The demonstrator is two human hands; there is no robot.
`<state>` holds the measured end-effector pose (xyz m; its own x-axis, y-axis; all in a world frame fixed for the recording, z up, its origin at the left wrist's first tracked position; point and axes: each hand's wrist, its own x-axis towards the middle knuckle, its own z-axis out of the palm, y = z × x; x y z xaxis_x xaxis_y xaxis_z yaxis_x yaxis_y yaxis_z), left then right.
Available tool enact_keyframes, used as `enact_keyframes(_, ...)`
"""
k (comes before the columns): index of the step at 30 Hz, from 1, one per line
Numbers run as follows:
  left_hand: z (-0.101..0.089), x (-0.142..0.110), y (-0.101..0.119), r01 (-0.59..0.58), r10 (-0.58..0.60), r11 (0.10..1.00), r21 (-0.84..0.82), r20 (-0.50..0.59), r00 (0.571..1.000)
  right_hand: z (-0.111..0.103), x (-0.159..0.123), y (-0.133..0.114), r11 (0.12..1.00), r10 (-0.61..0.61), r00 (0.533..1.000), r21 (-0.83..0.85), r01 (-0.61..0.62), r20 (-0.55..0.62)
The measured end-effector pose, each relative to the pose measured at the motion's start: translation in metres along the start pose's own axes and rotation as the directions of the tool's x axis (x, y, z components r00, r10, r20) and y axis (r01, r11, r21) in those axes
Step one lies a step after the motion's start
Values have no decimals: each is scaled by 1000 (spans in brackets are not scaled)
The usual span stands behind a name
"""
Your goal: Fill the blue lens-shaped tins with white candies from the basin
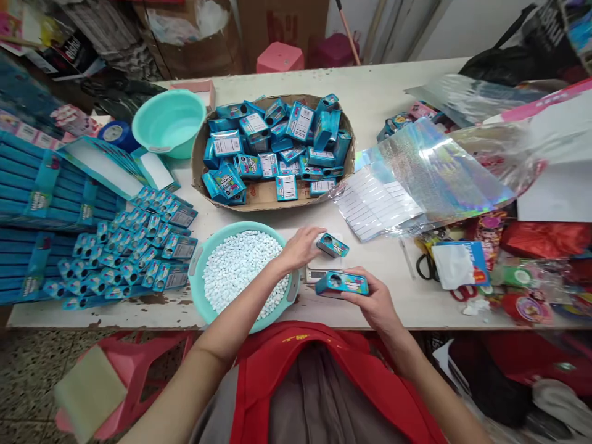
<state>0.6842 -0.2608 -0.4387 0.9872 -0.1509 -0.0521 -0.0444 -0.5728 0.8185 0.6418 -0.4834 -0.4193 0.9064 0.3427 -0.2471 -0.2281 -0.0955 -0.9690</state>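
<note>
My left hand (301,248) reaches over the rim of a turquoise basin (198,271) filled with small white candies (243,271). Its fingers are closed at the left end of a small blue candy box (333,245), which stands over a small white scale (324,265) with a display. In my right hand (375,297) is another blue candy box (345,283), tilted, with a round hole showing in its top. The fingers of that hand grip the box's right end, just in front of the scale.
A cut-down cardboard box (259,200) holds many blue boxes. Open-topped boxes (139,246) stand in rows at left, beside stacked cartons (28,179). An empty turquoise basin (169,120) is behind. Label sheets (377,200), scissors (428,265) and plastic wrap (430,166) lie at right.
</note>
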Motion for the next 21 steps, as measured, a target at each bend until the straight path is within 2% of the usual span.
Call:
enact_keyframes(2,20,17,2,-48,29,991,122,156,987,-22,-3,9,999,44,989,-8,-46,-139)
enact_keyframes(4,30,28,1,-1,-45,976,217,206,978,-34,3,18,998,56,961,-3,-59,-272)
enact_keyframes(6,28,29,0,57,-104,961,269,161,982,-36,17,25,999,21,930,-20,-30,-367)
enact_keyframes(9,3,15,-1,113,-108,961,253,-36,994,-22,48,34,996,-77,908,-79,49,-412)
enact_keyframes(13,-46,-23,3,169,-114,974,152,-320,941,5,85,50,968,-199,922,-214,131,-333)
enact_keyframes(16,-68,-56,11,206,-167,977,60,-392,905,18,91,51,909,-290,926,-374,187,-242)
enact_keyframes(19,-65,-84,19,236,-266,964,-125,-383,885,30,75,33,798,-454,868,-526,295,-202)
enact_keyframes(20,-60,-92,20,239,-301,949,-208,-361,883,35,67,24,772,-483,861,-540,335,-158)
enact_keyframes(21,-53,-98,22,238,-334,924,-298,-330,883,41,59,14,768,-470,880,-522,370,-67)
